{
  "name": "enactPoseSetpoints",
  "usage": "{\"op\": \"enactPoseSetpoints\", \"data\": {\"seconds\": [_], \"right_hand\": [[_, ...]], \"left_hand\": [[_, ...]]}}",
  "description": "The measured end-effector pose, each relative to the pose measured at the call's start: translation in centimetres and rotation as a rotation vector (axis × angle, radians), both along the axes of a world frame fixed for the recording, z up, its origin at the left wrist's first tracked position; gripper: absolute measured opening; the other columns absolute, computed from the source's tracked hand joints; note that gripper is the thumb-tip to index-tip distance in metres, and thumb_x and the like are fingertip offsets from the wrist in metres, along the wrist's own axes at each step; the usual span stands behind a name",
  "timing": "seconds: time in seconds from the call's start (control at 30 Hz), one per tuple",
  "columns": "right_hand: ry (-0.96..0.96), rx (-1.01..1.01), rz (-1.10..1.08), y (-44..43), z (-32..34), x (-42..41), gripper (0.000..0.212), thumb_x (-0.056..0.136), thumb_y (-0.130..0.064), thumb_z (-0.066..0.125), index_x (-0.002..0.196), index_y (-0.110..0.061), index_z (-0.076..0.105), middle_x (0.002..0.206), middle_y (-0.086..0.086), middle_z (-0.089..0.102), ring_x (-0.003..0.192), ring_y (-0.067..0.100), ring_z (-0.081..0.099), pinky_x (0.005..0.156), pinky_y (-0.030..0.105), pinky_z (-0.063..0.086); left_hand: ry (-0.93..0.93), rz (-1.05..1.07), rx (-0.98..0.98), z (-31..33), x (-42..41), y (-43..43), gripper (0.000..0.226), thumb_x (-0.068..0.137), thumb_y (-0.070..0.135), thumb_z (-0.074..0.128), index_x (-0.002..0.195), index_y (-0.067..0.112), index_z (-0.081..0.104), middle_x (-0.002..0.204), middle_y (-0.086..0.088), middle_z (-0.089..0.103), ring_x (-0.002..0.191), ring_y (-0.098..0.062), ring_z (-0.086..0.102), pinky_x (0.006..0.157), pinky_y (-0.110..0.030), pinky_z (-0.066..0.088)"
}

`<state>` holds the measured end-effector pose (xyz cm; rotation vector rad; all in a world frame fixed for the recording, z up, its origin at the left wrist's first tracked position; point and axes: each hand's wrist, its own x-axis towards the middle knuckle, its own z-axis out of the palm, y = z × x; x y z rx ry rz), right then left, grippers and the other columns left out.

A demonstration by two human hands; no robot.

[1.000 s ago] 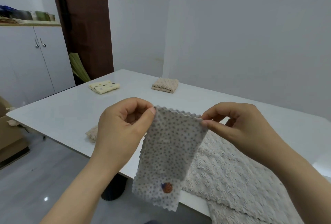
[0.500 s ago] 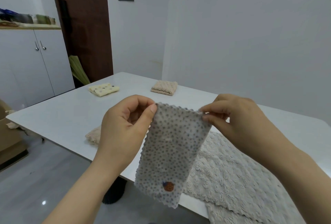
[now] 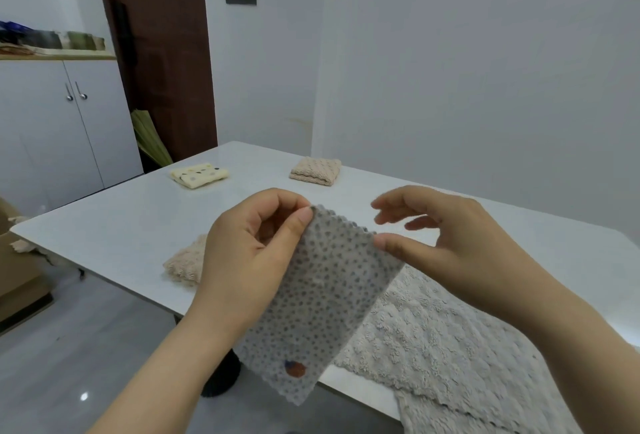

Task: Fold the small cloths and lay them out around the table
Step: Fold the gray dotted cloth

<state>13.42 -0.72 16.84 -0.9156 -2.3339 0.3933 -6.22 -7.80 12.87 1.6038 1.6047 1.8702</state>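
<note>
Hanging above the bench [image 3: 138, 225] edge, dotted cloth [image 3: 322, 295] is pinched at one top corner by left hand [image 3: 249, 253], the other corner touched by thumb of right hand [image 3: 460, 246], fingers spread.

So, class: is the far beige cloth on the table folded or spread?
Folded: the far beige cloth lies as a small thick square, layered edges showing.

The white glossy desk [image 3: 104, 225] lies bare between the folded yellow spotted cloth [image 3: 199, 174], folded beige ribbed cloth [image 3: 316, 171] and near beige fluffy cloth [image 3: 183, 263]; grey fluffy towels [image 3: 433, 336] cover its right.
</note>
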Motion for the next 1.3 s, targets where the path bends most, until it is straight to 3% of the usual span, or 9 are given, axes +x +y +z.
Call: {"op": "enactPoseSetpoints", "data": {"seconds": [0.1,0.27,0.4,0.5,0.63,0.83,0.97,1.17,1.3], "right_hand": [[0.054,-0.042,0.075,-0.6,0.0,-1.1,0.038,0.082,-0.044,0.064,0.119,-0.034,0.062,0.103,-0.025,0.067,0.104,-0.013,0.056,0.092,0.008,0.044],[0.151,-0.089,0.112,-0.7,-0.3,-2.0,0.007,0.085,-0.029,0.068,0.09,-0.028,0.074,0.086,-0.018,0.073,0.089,-0.003,0.066,0.084,0.015,0.05],[0.159,-0.097,0.122,-0.7,-0.5,-1.9,0.008,0.086,-0.023,0.067,0.08,-0.023,0.072,0.08,-0.012,0.072,0.082,0.003,0.067,0.075,0.011,0.049],[0.181,-0.097,0.103,-0.6,-0.7,-1.6,0.01,0.087,-0.022,0.066,0.078,-0.023,0.07,0.077,-0.011,0.071,0.077,0.004,0.066,0.07,0.012,0.049],[0.194,-0.12,0.077,-0.5,-1.0,-1.3,0.009,0.086,-0.026,0.065,0.078,-0.024,0.069,0.075,-0.01,0.07,0.072,0.004,0.064,0.065,0.015,0.049],[0.199,-0.142,0.087,-0.7,-1.3,-1.3,0.009,0.085,-0.027,0.067,0.078,-0.024,0.072,0.074,-0.011,0.071,0.072,0.005,0.065,0.066,0.017,0.05],[0.24,-0.15,0.056,-0.6,-1.5,-1.1,0.01,0.085,-0.024,0.067,0.076,-0.024,0.072,0.074,-0.01,0.071,0.07,0.005,0.063,0.064,0.015,0.049],[0.278,-0.148,0.009,-0.7,-2.0,-1.2,0.009,0.085,-0.025,0.067,0.077,-0.024,0.072,0.076,-0.012,0.071,0.072,0.005,0.064,0.065,0.014,0.049],[0.301,-0.169,-0.013,-0.9,-2.6,-1.0,0.009,0.085,-0.023,0.069,0.076,-0.022,0.072,0.074,-0.012,0.071,0.069,0.003,0.063,0.063,0.013,0.048]], "left_hand": [[0.032,-0.033,-0.006,0.2,0.6,-0.1,0.014,0.086,0.017,0.065,0.078,0.027,0.07,0.079,0.011,0.07,0.074,-0.008,0.064,0.066,-0.017,0.051],[0.044,-0.067,-0.021,0.1,1.1,-0.1,0.012,0.086,0.017,0.065,0.079,0.026,0.07,0.079,0.011,0.07,0.074,-0.006,0.065,0.068,-0.024,0.055],[-0.024,-0.112,-0.053,-0.3,1.3,-0.3,0.006,0.084,0.027,0.066,0.08,0.025,0.071,0.08,0.006,0.071,0.075,-0.013,0.067,0.07,-0.033,0.057],[-0.15,-0.197,-0.144,-1.2,1.3,-0.6,0.016,0.075,0.038,0.073,0.084,0.024,0.072,0.084,0.002,0.073,0.08,-0.017,0.07,0.076,-0.035,0.059],[-0.17,-0.187,-0.195,-2.4,1.9,-0.6,0.002,0.078,0.02,0.074,0.079,0.021,0.073,0.08,-0.001,0.074,0.077,-0.024,0.07,0.076,-0.044,0.058],[-0.178,-0.223,-0.178,-2.8,2.8,-0.7,0.003,0.077,0.018,0.073,0.079,0.021,0.072,0.077,0.0,0.073,0.075,-0.02,0.069,0.073,-0.036,0.059],[-0.191,-0.217,-0.161,-3.5,2.9,-0.8,0.018,0.075,0.018,0.076,0.085,0.027,0.064,0.078,0.001,0.07,0.074,-0.016,0.068,0.073,-0.027,0.057],[-0.149,-0.205,-0.192,-5.1,2.9,-1.2,0.015,0.076,0.019,0.078,0.08,0.025,0.065,0.082,0.003,0.069,0.077,-0.015,0.066,0.077,-0.037,0.058],[-0.167,-0.177,-0.183,-6.3,3.1,-1.7,0.02,0.074,0.025,0.077,0.084,0.03,0.061,0.083,0.006,0.067,0.079,-0.012,0.065,0.077,-0.033,0.056]]}}
